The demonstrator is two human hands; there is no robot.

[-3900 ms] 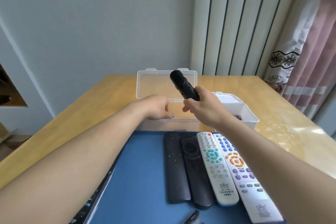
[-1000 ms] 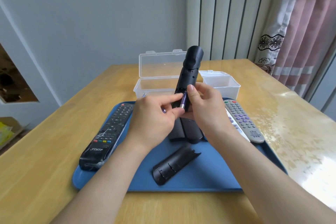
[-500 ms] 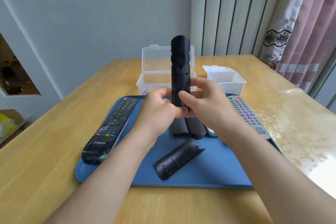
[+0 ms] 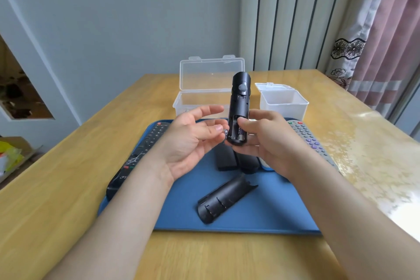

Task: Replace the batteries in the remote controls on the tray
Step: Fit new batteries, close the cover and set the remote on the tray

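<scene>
My right hand (image 4: 266,141) holds a black remote (image 4: 239,102) upright over the blue tray (image 4: 261,207), its open battery bay facing me. A purple battery (image 4: 240,132) sits in the bay under my right thumb. My left hand (image 4: 193,141) is beside the remote, palm up and fingers spread; a second battery (image 4: 226,132) is pinched at its thumb and fingertip, next to the bay. The remote's black back cover (image 4: 225,199) lies loose on the tray in front of me.
On the tray lie a black remote (image 4: 138,157) at the left, two dark remotes (image 4: 236,159) in the middle and a grey remote (image 4: 306,138) at the right. Behind the tray stand an open clear box (image 4: 204,95) and a small white box (image 4: 283,102). A curtain hangs at the right.
My left hand has come off the remote and spread its fingers. The remote has tilted so its battery bay faces me, with one battery seated inside.
</scene>
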